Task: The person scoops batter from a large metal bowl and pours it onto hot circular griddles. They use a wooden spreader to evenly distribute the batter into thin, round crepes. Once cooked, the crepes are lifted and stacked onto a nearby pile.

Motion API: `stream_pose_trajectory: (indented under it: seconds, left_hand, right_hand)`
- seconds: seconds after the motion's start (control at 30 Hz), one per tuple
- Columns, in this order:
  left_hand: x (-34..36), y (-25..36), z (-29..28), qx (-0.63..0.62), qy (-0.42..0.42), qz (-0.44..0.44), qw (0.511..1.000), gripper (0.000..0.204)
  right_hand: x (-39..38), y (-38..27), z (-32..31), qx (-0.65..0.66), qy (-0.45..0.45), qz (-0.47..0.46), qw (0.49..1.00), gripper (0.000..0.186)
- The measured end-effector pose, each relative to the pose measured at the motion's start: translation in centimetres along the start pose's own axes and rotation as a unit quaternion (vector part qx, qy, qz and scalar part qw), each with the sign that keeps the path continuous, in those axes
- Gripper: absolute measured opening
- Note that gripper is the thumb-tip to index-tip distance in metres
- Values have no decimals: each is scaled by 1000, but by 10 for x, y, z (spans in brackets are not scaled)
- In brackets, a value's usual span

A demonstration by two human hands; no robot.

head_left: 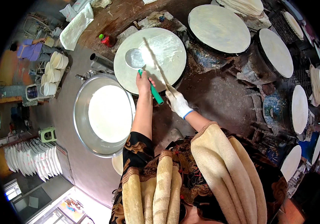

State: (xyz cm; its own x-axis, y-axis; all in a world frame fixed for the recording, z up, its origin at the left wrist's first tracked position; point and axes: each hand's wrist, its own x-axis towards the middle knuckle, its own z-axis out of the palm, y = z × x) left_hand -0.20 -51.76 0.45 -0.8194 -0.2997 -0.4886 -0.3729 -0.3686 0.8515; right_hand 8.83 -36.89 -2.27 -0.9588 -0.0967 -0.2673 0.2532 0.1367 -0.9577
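Note:
My bare left hand (144,83) is wrapped round the green handle of a ladle (135,58). The ladle's round metal bowl hovers over, or rests on, the left part of a round pale griddle (125,81); I cannot tell which. In a white glove with a blue cuff edge, my right hand (177,102) grips a long thin wooden stick (156,64) that reaches across the griddle. White batter or powder (164,48) is smeared over the griddle's far right part. Left of the griddle stands a wide metal basin (79,125) holding white liquid (111,114).
More round griddles, including one at the far right (220,28), stand on dark drum stoves. A red bottle (107,40) with a green cap is beyond my griddle. White buckets (53,72), a person (31,49) and a green stool (47,134) are on the left.

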Motion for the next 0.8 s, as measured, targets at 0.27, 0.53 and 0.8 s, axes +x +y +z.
stream_pose_trajectory:
  seconds: [0.27,0.53,0.8]
  left_hand:
    - [1,1,21,-48,38,-19,998,11]
    - [-20,40,-29,-476,-189,-174,841,38]
    - [-63,61,-44,-332,-101,-69,935,18]
  right_hand:
    - [42,11,-33,12,-34,-9,999,44]
    - [23,-90,-56,62,-131,126,981,45]
    - [1,-29,-21,-247,-112,-71,960,47]
